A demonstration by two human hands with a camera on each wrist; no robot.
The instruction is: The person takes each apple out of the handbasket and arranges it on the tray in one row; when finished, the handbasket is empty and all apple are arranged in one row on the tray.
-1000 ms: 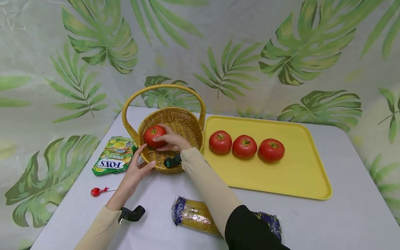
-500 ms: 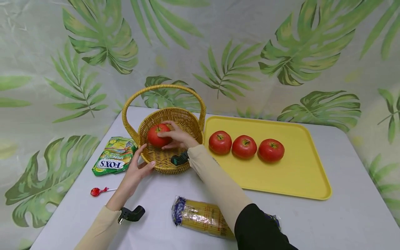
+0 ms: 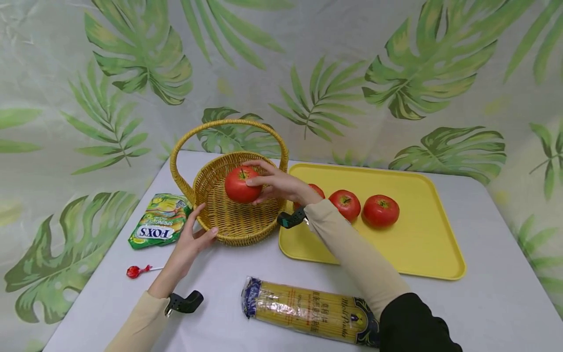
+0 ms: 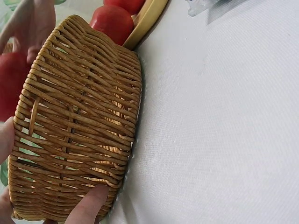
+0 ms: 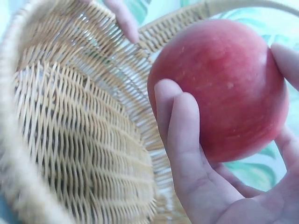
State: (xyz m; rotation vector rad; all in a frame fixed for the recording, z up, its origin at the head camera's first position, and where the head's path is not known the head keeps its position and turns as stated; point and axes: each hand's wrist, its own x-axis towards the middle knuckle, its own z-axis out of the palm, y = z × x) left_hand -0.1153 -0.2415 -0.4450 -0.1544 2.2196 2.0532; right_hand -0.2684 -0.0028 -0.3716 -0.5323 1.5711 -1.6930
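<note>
In the head view my right hand (image 3: 283, 183) grips a red apple (image 3: 241, 186) by its right side, lifted above the floor of the wicker basket (image 3: 237, 225). The right wrist view shows fingers and thumb spread round the apple (image 5: 219, 88). My left hand (image 3: 189, 247) holds the near left side of the basket. In the left wrist view one finger (image 4: 88, 205) lies against the woven outer wall (image 4: 74, 116), while others reach the rim. Two apples stand uncovered on the yellow tray (image 3: 422, 244); another apple (image 3: 315, 189) is partly hidden behind my right hand.
A green FOX'S candy bag (image 3: 160, 220) lies left of the basket, with a red lollipop (image 3: 134, 272) nearer the front. A pack of spaghetti (image 3: 308, 310) lies at the front, partly under my right sleeve. The tall basket handle (image 3: 228, 122) arches over the basket.
My right hand has lifted the apple from the basket's left side and carried it up and to the right. The left hand has stayed on the basket.
</note>
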